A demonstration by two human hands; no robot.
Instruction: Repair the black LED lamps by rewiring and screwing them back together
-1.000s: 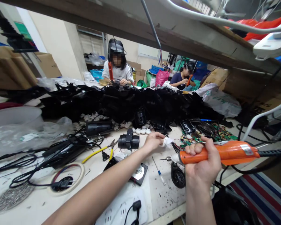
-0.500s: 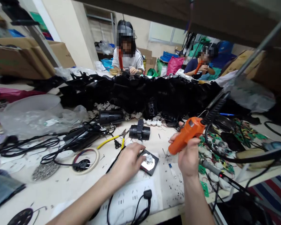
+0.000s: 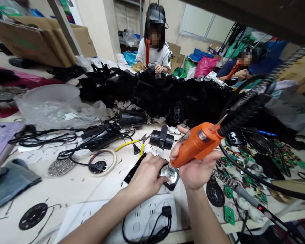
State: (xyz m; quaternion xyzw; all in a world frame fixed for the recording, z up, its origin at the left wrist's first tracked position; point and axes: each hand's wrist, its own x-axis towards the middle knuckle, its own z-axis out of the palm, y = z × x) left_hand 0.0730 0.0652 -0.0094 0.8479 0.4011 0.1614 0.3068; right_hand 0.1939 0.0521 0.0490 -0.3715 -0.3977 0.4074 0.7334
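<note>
My right hand (image 3: 197, 171) is wrapped around an orange electric screwdriver (image 3: 197, 144), whose lower end is over a small silver motor (image 3: 169, 171). The motor sits on a dark square plate (image 3: 175, 185) with a light area around the motor. With thumb and fingers at the plate's left side, my left hand (image 3: 148, 171) grips it against the table. Beneath that hand lies a flat black piece (image 3: 132, 173), partly covered. The screwdriver's tip is hard to make out.
A white power strip (image 3: 139, 217) lies in front. Yellow-handled cutters (image 3: 128, 145), a tape roll (image 3: 114, 162) and a pile of screws (image 3: 61, 165) are to the left. Black housings (image 3: 162, 139) stand behind; green circuit boards (image 3: 229, 215) and a soldering iron (image 3: 247, 198) are right. Two people sit opposite.
The screwdriver has moved left, from beside the plate to over the motor. My left hand still holds the plate. The camera view has shifted.
</note>
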